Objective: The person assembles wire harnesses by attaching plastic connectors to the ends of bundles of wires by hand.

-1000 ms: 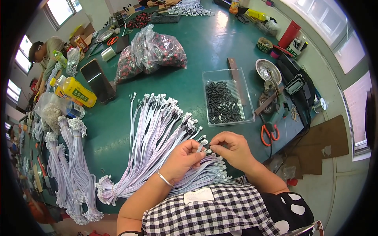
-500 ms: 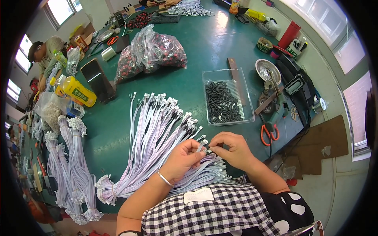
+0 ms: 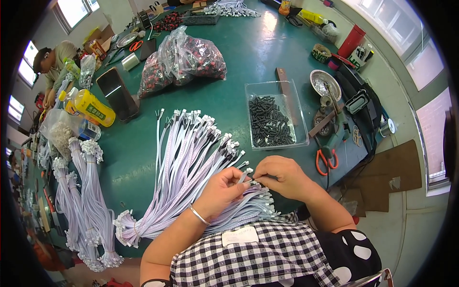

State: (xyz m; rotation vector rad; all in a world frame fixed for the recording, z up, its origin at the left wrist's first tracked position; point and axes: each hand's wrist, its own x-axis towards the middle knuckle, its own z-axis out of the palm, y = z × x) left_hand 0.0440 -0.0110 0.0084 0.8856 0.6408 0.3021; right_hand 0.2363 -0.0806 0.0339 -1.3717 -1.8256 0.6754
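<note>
My left hand (image 3: 225, 187) is closed around the end of a white flat cable (image 3: 247, 173), whose white connector sticks up above the fingers. My right hand (image 3: 281, 176) meets it at the fingertips, pinched on something small and dark at the cable's end, mostly hidden by the fingers. Beneath both hands lies a bundle of white cables (image 3: 239, 208). A larger fan of cables (image 3: 179, 167) spreads beside my left forearm, several ends dark and others with white connectors. Beyond my right hand stands a clear plastic tray (image 3: 302, 129) holding many short black sleeves (image 3: 271, 122).
Tied cable bundles (image 3: 93, 201) lie at the left, near a phone (image 3: 117, 93) and a yellow bottle (image 3: 93, 107). Bags of red and black parts (image 3: 184, 64) sit farther back. Orange-handled scissors (image 3: 326, 162) and a metal bowl (image 3: 326, 86) are at the right. A co-worker (image 3: 60, 62) sits far left.
My hands stay together at the cable end, the right fingers shifting slightly. The whole view has moved a little. The other person's hands at the far edge have left the view.
</note>
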